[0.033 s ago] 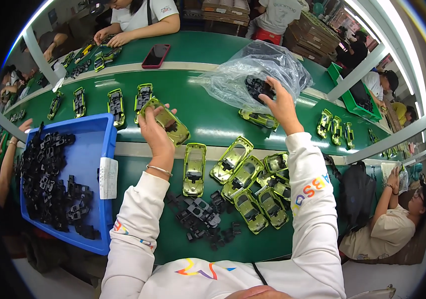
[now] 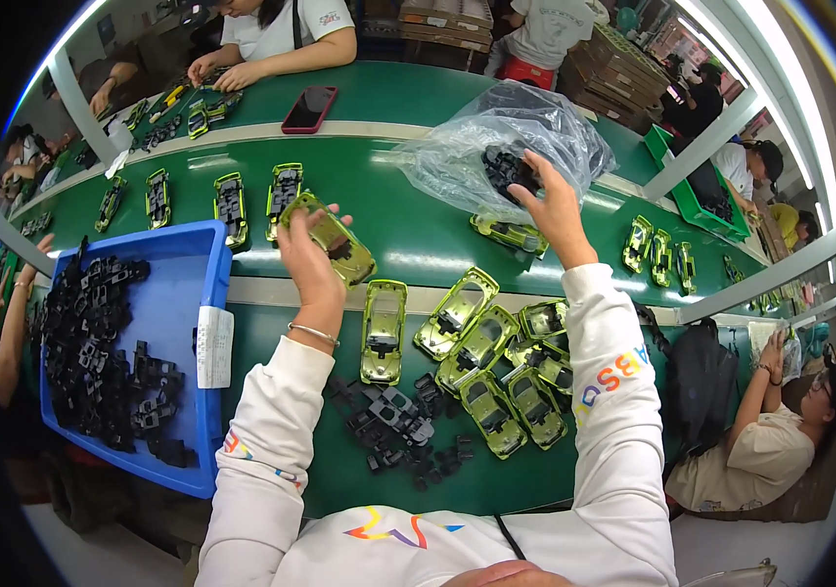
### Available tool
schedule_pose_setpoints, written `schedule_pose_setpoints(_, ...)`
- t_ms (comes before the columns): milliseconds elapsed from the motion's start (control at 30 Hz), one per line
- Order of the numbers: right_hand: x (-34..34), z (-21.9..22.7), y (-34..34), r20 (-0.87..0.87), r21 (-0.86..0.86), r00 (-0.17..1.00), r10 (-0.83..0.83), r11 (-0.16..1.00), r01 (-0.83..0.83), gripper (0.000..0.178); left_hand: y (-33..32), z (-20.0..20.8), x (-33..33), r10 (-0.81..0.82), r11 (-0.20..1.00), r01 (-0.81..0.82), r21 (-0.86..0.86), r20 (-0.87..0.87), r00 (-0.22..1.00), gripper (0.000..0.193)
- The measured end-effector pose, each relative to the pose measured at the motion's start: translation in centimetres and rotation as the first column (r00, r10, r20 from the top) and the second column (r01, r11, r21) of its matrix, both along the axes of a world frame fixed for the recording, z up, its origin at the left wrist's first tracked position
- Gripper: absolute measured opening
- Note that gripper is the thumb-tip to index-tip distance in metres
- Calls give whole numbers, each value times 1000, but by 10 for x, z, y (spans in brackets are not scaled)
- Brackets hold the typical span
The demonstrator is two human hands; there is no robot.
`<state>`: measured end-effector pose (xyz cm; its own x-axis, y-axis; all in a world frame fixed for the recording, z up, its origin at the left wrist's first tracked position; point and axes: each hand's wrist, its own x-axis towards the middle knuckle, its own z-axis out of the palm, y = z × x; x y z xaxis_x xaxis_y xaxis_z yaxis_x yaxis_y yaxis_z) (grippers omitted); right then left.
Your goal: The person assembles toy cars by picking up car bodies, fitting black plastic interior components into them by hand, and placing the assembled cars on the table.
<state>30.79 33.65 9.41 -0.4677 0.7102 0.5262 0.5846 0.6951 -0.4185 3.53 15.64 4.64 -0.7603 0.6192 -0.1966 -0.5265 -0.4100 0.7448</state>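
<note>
My left hand (image 2: pixel 315 256) is closed around the side of a green toy car body shell (image 2: pixel 344 252), tilted above the green belt. My right hand (image 2: pixel 557 201) reaches to a clear plastic bag (image 2: pixel 545 122) on the far side of the belt, its thumb and fingers apart beside black plastic parts (image 2: pixel 504 168) in the bag. Another green car (image 2: pixel 508 235) lies just below that hand. On the near table sit a single green car shell (image 2: pixel 383 333) and a heap of more shells (image 2: pixel 492 410), with a pile of loose black parts (image 2: pixel 393 416) in front.
A blue bin (image 2: pixel 204 460) of black parts stands at my left. Several green cars (image 2: pixel 229 210) line the belt. Beyond lies a phone (image 2: pixel 309 110), near a person (image 2: pixel 286 49) at work. More cars (image 2: pixel 660 256), a green tray (image 2: pixel 721 220) and a seated person (image 2: pixel 760 440) are at the right.
</note>
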Motion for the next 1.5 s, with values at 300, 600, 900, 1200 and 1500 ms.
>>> schedule_pose_setpoints(300, -69, 32, -134, -275, -232, 929, 248, 920, -315, 52, -36, -24, 7, -472, 862, 387, 327, 240, 848, 46)
schedule_pose_setpoints(600, -114, 9, -226, -4, -144, 967, 255, 957, -253, 53, -80, -8, 38, -311, 893, 238, 383, 141, 940, 48)
schedule_pose_setpoints(900, -138, 0, -240, -62, -44, 971, 231, 971, -234, 57, -93, -7, 28, -375, 871, 321, 371, 81, 923, 53)
schedule_pose_setpoints(1200, -143, 11, -242, -226, -206, 957, 181, 951, -229, 49, -90, -13, 25, -410, 850, 322, 417, 140, 902, 56)
schedule_pose_setpoints(1500, -141, 1, -235, -108, -124, 980, 169, 975, -182, 50, -89, -6, 29, -389, 875, 338, 346, 87, 917, 56)
